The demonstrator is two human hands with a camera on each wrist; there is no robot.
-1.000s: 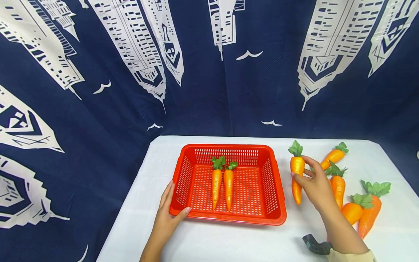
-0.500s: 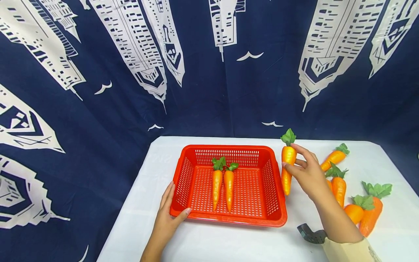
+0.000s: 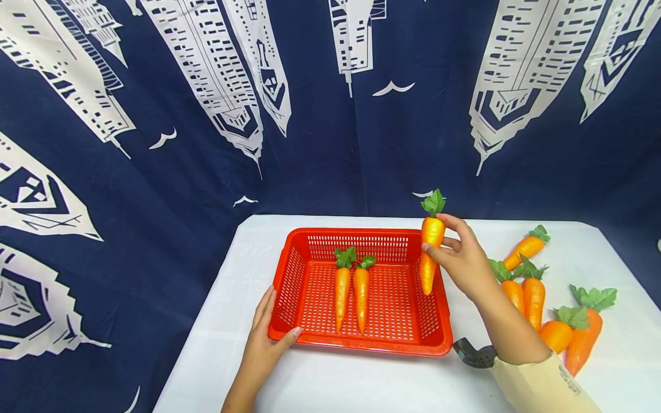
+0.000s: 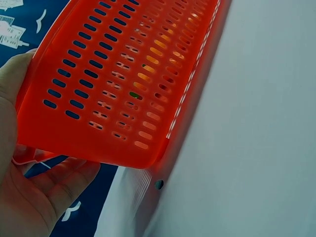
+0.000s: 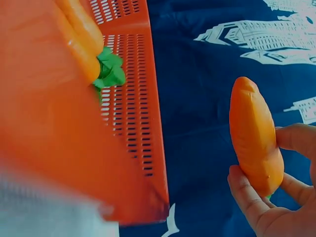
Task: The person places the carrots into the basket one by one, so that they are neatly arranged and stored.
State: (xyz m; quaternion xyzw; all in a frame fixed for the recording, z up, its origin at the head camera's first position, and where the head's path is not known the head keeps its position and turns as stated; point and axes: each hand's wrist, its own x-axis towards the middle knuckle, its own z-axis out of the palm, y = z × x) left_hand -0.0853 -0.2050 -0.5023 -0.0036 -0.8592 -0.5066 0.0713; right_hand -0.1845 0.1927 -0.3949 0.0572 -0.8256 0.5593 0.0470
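Note:
My right hand pinches an orange carrot with green leaves, thumb on one side and fingers on the other. The carrot hangs tip down over the right wall of a red perforated plastic basket. In the right wrist view the held carrot points its tip toward the camera, leaves mostly hidden. At the basket's front left corner, my left hand grips the rim; the left wrist view has the thumb and fingers on either side of it. Two carrots lie side by side inside, leaves toward the back.
Several more carrots lie on the white tabletop right of the basket, partly overlapping. A black device sits at the right wrist. Behind the table hangs a dark blue cloth with white building prints.
My right hand has carried the carrot left and upward in the head view, from beside the basket to over its right wall. My left hand and the basket have stayed in place.

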